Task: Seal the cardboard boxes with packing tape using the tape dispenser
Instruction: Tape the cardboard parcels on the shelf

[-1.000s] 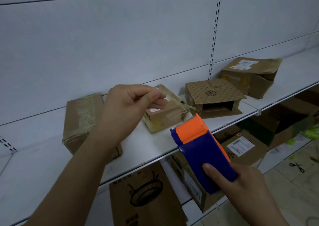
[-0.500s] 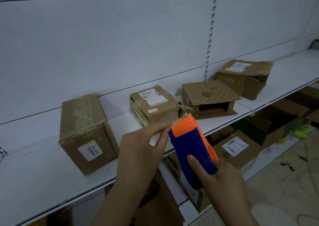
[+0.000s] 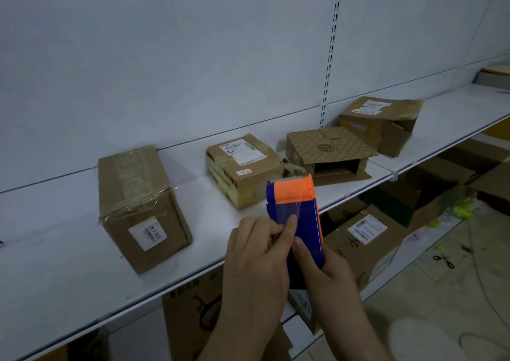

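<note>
My right hand [image 3: 327, 272] grips a blue tape dispenser [image 3: 306, 231] with an orange head, held upright in front of the white shelf [image 3: 69, 264]. My left hand [image 3: 256, 253] pinches the clear tape end [image 3: 284, 213] against the dispenser's front face. On the shelf stand several cardboard boxes: a taped box [image 3: 140, 203] with a white label at left, a worn labelled box [image 3: 242, 167] in the middle, a patterned box [image 3: 328, 151] with an open side flap, and a dented box [image 3: 383, 120] at right.
A white panel wall rises behind the shelf. Below the shelf sit more cardboard boxes [image 3: 364, 239], some on a lower shelf. Scissors [image 3: 444, 260] and a cable lie on the tiled floor at right.
My left hand has come down from near the middle box to the dispenser and now pinches the tape end. The dispenser has turned more upright.
</note>
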Demonstrator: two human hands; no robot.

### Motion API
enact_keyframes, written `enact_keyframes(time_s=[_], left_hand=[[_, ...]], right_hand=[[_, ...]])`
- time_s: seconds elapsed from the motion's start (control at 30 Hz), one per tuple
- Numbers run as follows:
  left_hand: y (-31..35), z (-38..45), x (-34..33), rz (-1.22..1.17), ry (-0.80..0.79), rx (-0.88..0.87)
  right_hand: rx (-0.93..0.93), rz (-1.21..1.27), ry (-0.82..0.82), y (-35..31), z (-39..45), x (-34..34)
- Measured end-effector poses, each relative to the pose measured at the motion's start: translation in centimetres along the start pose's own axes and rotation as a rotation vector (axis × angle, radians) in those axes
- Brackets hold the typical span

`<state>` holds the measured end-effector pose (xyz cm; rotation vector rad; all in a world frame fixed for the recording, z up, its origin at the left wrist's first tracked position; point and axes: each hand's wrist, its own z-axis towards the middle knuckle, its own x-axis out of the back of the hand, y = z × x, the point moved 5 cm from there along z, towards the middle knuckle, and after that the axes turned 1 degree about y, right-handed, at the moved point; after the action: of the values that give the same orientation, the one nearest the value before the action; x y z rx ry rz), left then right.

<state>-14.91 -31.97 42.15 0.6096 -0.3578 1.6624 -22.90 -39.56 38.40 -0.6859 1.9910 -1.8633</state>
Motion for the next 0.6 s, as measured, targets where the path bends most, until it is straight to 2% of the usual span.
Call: enact_keyframes(time_s=[0.07, 0.2, 0.43, 0.53, 0.6], left_hand=[[-0.1, -0.6, 0.0, -0.003, -0.018, 0.000], [-0.3, -1.7, 0.5, 0.024, -0.046, -0.033], [0.9, -3.9, 0.9, -0.076, -0.047, -0.019], [1.0, -4.5, 0.6, -0.152, -0.122, -0.002], [0.9, -4.8, 0.3, -0.195, -0.225, -0.007]], right_hand=[[-0.054, 0.133, -0.022, -0.2, -0.6, -0.5], [-0.196, 0.284, 0.036, 0.1, -1.1, -0.7], [-0.093, 0.260, 0.087, 0.4, -1.4, -0.5], [-0.088, 0.276, 0.108, 0.9, -1.0, -0.3], [-0.096, 0.266, 0.123, 1.5, -0.6, 0.0]])
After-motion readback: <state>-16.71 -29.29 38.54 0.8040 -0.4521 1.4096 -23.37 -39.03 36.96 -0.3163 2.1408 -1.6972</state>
